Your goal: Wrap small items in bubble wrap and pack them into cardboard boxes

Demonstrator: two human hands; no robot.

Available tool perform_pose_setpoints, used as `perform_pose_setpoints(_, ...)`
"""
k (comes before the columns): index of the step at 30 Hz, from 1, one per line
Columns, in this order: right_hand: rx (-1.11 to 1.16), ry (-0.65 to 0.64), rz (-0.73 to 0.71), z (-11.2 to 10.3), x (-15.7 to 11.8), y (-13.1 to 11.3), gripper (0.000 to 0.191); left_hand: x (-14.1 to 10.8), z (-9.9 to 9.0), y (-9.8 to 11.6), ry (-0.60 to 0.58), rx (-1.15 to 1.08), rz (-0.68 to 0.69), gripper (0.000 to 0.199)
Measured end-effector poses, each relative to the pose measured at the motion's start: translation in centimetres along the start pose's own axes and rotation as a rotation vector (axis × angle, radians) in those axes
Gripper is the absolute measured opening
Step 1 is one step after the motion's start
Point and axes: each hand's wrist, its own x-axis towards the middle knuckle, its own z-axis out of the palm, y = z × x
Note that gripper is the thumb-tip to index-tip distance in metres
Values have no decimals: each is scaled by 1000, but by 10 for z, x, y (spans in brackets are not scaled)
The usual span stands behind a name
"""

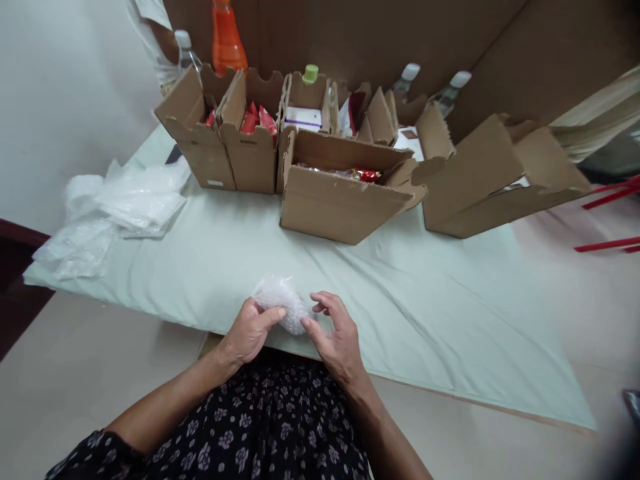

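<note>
Just above the near edge of the table I have a small bundle of bubble wrap (289, 303); whatever is inside it cannot be made out. My left hand (253, 328) grips its left side, thumb on top and the other fingers hidden behind. On the bundle's right is my right hand (336, 331), its thumb and fingers spread apart, the thumb tip close to the wrap or touching it. The right hand's grasp looks loose.
Cardboard boxes with packets inside line the back, with one box (345, 200) set in front and another box (475, 193) at right. Bubble wrap sheets (135, 200) lie at left on the pale green cloth (400, 300). Bottles, one orange (227, 40), stand behind.
</note>
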Motion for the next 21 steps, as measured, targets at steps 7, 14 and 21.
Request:
perform_pose_setpoints(7,372,-145,105,-1,-2,7,54,5,7,-5,-30,50,19,34)
perform_pose_setpoints(14,314,-55,98,-15,11,7,39,34,7,-7,-72,197,83,30)
perform_pose_setpoints(21,433,36,160,-33,34,6,29,51,22,15,-212,382,117,46)
